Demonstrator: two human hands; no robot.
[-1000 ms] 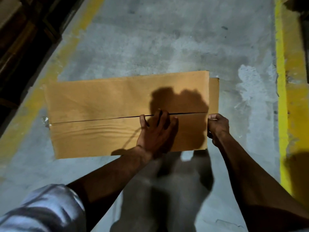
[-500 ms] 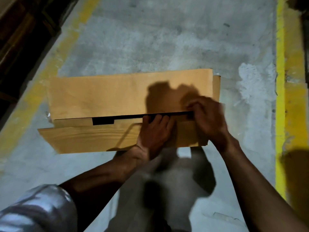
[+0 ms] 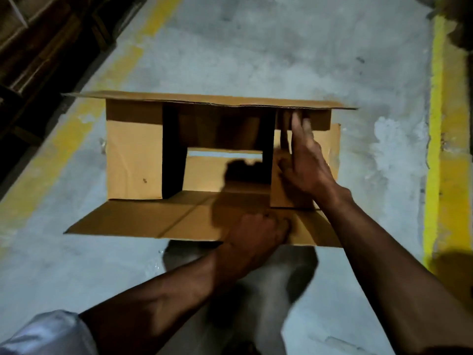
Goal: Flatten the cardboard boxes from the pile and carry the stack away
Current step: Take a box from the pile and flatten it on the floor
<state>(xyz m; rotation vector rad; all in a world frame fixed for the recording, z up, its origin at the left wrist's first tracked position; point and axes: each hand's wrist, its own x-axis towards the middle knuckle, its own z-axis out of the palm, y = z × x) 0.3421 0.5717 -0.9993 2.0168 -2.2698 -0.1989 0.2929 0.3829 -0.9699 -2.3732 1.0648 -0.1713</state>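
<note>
Box (image 3: pixel 133 160) flaps spread by both hands.

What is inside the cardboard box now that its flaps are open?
Nothing shows in the cardboard box: through the gap, only its brown bottom flaps and a strip of grey floor. The right hand and inner flaps cover the ends.

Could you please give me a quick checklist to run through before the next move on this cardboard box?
1. Long flaps of the brown cardboard box open: ok, near flap and far flap both folded out.
2. Short inner flaps opened: not ok, both lie across the opening.
3. Left hand holding the near flap: ok.
4. Right hand on the right inner flap: ok, fingers straight, blurred.
5. Bottom seam undone: cannot tell.
6. Grey concrete floor around free: ok.
</note>
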